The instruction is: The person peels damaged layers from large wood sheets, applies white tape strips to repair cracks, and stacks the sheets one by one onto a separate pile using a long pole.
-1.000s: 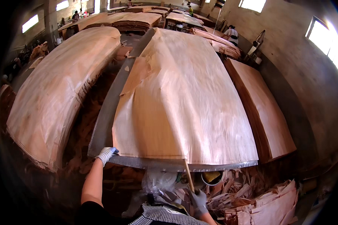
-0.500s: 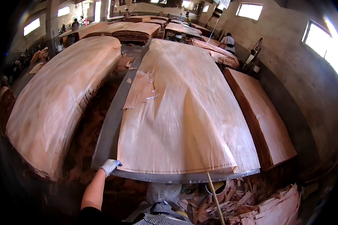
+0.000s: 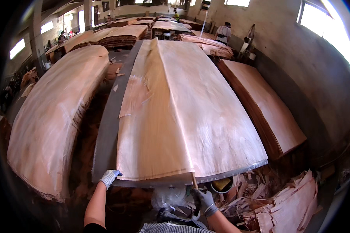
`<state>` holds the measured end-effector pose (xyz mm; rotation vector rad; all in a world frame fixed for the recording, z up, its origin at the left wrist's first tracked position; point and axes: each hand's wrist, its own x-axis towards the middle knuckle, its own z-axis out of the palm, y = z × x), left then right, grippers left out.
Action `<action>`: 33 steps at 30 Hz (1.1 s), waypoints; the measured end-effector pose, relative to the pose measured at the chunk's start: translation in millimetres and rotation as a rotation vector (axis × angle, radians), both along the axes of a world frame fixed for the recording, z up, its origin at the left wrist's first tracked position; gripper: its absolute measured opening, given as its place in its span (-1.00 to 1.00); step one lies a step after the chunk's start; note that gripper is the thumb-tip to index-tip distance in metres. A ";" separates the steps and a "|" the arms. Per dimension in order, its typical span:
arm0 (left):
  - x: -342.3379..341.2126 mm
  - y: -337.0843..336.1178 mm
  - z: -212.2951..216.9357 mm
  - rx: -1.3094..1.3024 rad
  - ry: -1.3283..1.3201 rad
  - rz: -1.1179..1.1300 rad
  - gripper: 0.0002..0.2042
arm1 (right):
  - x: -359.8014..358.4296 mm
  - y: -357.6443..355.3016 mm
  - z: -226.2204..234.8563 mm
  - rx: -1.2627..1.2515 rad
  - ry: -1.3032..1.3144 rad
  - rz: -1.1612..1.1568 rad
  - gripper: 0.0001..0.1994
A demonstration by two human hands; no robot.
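Note:
A thin tan wood veneer sheet lies over the left part of a paler veneer sheet on a grey-topped table. A raised ridge runs lengthwise along the upper sheet's right edge. At that sheet's near left corner is my left hand, in a striped glove with blue fingertips; its fingers look closed on the corner. In a dark grey glove, my right hand grips a thin wooden stick below the near edge. The stick's upper end meets the foot of the ridge, and its far part is hidden.
A tall veneer stack stands left, a lower stack right. Veneer scraps pile near right, beside a bucket. More stacks and a person are farther back.
The upper sheet's right edge and the stick have shifted left, baring more of the paler sheet. My right hand has come into view on the stick. My left hand stays at the corner.

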<state>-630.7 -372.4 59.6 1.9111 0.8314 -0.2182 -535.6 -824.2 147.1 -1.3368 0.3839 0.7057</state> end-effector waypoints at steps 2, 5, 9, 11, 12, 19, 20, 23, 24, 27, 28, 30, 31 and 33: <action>22.6 -25.8 -16.0 0.012 -0.066 -0.042 -0.70 | 21.5 -42.5 6.9 0.021 -0.015 -0.020 -0.83; 65.2 -77.5 -29.2 -0.062 -0.112 -0.032 -0.70 | 57.8 -103.6 20.2 0.040 -0.045 -0.018 -0.80; 145.5 -195.4 -13.1 -0.103 -0.003 0.047 -0.72 | 120.1 -218.0 5.8 0.036 -0.126 -0.008 -0.78; 173.8 -233.9 -20.6 -0.193 -0.027 0.080 -0.73 | 147.2 -262.4 24.0 0.026 -0.075 -0.049 -0.79; 194.5 -268.1 -17.6 -0.222 -0.063 0.060 -0.73 | 160.3 -295.4 20.9 0.013 -0.080 -0.081 -0.78; 313.0 -434.6 5.7 -0.162 -0.006 -0.178 -0.74 | 246.3 -464.8 26.3 -0.138 -0.201 -0.232 -0.81; 329.4 -456.6 7.4 -0.147 0.028 -0.218 -0.74 | 257.0 -485.5 25.4 -0.165 -0.247 -0.265 -0.80; 376.8 -522.9 13.5 -0.080 0.039 -0.368 -0.72 | 298.2 -550.4 14.0 -0.229 -0.342 -0.315 -0.76; 393.7 -545.3 13.8 -0.069 0.035 -0.428 -0.72 | 313.9 -570.7 10.3 -0.231 -0.368 -0.345 -0.76; 440.0 -604.6 -0.3 -0.022 -0.003 -0.677 -0.68 | 368.3 -632.4 13.9 -0.210 -0.389 -0.369 -0.76; 452.5 -627.4 -7.2 -0.096 0.038 -0.670 -0.68 | 385.0 -654.7 12.7 -0.221 -0.392 -0.389 -0.77; 496.4 -676.0 -13.0 0.021 0.053 -0.958 -0.68 | 421.3 -700.4 15.1 -0.283 -0.445 -0.465 -0.79; 512.4 -700.8 -16.3 0.024 0.008 -1.000 -0.68 | 434.8 -725.0 17.1 -0.310 -0.430 -0.436 -0.80; 541.9 -759.1 -14.9 0.018 -0.086 -1.087 -0.67 | 459.3 -778.5 28.2 -0.379 -0.396 -0.381 -0.80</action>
